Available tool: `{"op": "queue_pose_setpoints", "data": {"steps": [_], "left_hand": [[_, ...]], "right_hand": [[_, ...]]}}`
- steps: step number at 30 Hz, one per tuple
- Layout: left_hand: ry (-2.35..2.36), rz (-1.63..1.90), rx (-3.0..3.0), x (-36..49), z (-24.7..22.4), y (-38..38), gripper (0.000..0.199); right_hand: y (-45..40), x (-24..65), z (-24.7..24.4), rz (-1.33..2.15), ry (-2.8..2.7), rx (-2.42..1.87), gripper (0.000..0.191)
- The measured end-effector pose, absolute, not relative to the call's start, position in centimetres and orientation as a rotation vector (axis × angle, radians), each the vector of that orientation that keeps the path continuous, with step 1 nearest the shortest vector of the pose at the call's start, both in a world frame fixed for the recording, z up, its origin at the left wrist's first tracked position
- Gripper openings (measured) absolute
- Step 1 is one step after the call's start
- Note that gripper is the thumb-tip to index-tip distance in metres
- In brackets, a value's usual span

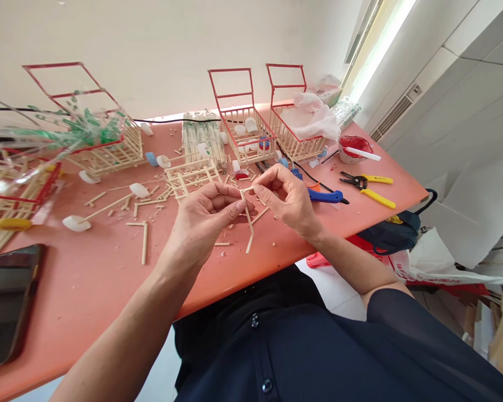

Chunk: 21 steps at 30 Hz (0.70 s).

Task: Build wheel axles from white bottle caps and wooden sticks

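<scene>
Above the front edge of the orange table (121, 290), a thin, angled wooden stick piece (248, 223) hangs between my two hands. My left hand (209, 215) pinches it near its upper joint with thumb and fingers. The short top stick of the piece is pinched between thumb and forefinger of my right hand (287, 198). Just behind my hands lies a flat lattice of wooden sticks (188, 178). An L-shaped stick piece (145, 240) rests on the table left of my left hand.
Stick carts with red handles (235, 96) stand along the back. At right are a red paint cup (354, 149), yellow-handled pliers (377, 198) and a blue glue gun (324, 196). A dark tablet (8, 301) lies at left; stick offcuts are scattered mid-table.
</scene>
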<state>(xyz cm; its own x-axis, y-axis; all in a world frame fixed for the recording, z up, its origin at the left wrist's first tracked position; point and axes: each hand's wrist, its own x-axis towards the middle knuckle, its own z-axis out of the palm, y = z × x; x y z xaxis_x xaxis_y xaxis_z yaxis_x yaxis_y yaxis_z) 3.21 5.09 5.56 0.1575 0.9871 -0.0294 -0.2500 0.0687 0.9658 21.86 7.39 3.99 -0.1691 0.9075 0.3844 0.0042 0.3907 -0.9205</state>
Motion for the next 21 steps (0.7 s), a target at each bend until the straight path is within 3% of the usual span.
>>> {"op": "queue_pose_setpoints", "data": {"steps": [21], "left_hand": [[0.994,1.158,1.086,3.14,6.07,4.94,0.046]], "right_hand": [[7.39,21.89,3.43,0.919,-1.578,-0.834,0.036]]}}
